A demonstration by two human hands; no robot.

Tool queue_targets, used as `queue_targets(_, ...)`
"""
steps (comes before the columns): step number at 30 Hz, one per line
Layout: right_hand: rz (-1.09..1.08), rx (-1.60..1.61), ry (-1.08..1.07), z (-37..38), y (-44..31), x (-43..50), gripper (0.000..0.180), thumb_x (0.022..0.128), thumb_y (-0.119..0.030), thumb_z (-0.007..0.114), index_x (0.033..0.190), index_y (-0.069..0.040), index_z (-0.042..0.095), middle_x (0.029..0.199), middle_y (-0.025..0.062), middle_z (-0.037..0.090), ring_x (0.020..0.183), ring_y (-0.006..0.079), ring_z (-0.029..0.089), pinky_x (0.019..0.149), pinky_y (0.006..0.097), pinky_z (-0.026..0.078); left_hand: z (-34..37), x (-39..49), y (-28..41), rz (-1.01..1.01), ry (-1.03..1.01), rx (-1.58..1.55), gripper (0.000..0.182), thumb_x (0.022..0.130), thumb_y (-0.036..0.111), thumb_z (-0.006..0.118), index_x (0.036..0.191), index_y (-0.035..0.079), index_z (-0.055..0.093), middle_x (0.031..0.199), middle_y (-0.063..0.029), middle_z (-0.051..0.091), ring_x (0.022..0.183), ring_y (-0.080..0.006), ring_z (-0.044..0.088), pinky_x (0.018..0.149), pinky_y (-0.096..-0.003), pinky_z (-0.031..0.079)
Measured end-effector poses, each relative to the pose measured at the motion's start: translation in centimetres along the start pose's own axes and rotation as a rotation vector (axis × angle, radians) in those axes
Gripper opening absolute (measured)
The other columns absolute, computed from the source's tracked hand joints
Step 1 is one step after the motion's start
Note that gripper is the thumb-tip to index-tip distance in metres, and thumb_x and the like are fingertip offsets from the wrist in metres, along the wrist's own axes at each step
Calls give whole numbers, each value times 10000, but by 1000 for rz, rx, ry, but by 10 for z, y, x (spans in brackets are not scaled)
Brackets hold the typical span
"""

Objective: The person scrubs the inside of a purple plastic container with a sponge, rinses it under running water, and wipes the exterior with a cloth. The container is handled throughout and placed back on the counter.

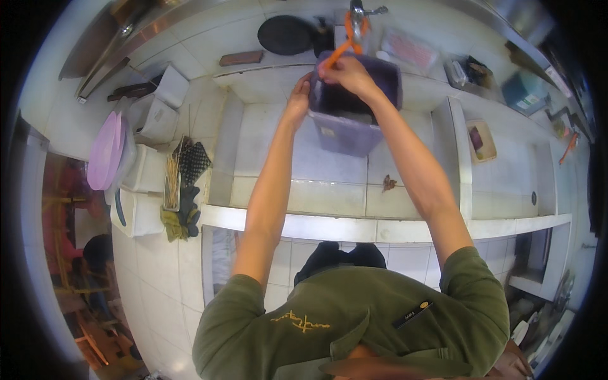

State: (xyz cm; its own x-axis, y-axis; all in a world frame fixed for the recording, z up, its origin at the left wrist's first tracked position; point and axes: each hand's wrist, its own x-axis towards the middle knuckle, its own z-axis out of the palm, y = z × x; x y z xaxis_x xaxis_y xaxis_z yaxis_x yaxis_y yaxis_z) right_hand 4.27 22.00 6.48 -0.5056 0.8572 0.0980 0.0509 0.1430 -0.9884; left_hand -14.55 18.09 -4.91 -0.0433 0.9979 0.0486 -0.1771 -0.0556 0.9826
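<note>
A purple-grey plastic bin [349, 135] stands tilted in the white tiled sink basin [266, 142]. My left hand [298, 102] is at the bin's left rim, its fingers along the outer wall. Above the bin's opening, my right hand [349, 76] holds the lower end of an orange hose [339, 52]. The hose is looped around a metal tap [357, 19] at the back wall. The bin's inside is dark, and its contents cannot be made out. A small brown scrap [389, 183] lies on the basin's floor, right of the bin.
A second basin on the right holds a small beige tray [481, 140]. White containers [137, 213], wooden skewers [173, 183] and dark cloths [194, 164] stand or lie on the left counter. Behind the basin are a black round pan [285, 35] and a brown block [241, 58]. The basin's front ledge [332, 228] is raised.
</note>
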Motion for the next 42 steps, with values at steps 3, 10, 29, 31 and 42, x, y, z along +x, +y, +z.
queue_targets(3, 54, 40, -49, -2, -2, -5, 256, 965, -164, 745, 1129, 31, 717, 1071, 104, 728, 972, 178, 720, 876, 306, 617, 22, -30, -15, 4, 389, 275, 455, 1147, 263, 400, 1488, -15, 520, 1432, -213, 623, 1336, -332, 584, 1114, -389, 437)
queue_targets(10, 37, 11, -79, -8, -5, -9, 300, 979, -211, 746, 1135, 42, 704, 1040, 98, 721, 963, 187, 723, 887, 310, 611, 39, -27, -14, 217, 489, 664, 445, 1133, 255, 416, 1369, -77, 595, 1231, -324, 686, 1198, -452, 655, 1006, -459, 507)
queue_targets(29, 93, -122, -55, -15, -8, -19, 249, 925, -180, 762, 1048, 33, 723, 906, 95, 740, 762, 148, 715, 714, 300, 622, 51, -17, -22, 54, 477, 65, 704, 1061, 97, 477, 1567, -199, 86, 1668, -402, 162, 1588, -460, 176, 1289, -467, 177)
queue_targets(31, 146, -151, -95, -13, -11, -20, 232, 923, -161, 750, 1031, 42, 713, 899, 107, 737, 756, 150, 714, 716, 301, 624, 71, -29, -22, 24, 550, 225, 729, 1055, 91, 480, 1585, -185, 63, 1677, -396, 137, 1596, -454, 156, 1302, -452, 153)
queue_targets(42, 245, -136, -105, -13, -18, -21, 250, 935, -156, 739, 1068, 53, 710, 927, 108, 737, 786, 170, 725, 738, 297, 639, 54, -30, -10, 101, 500, 559, 612, 1090, 138, 428, 1611, -116, 232, 1558, -350, 456, 1463, -452, 459, 1195, -455, 369)
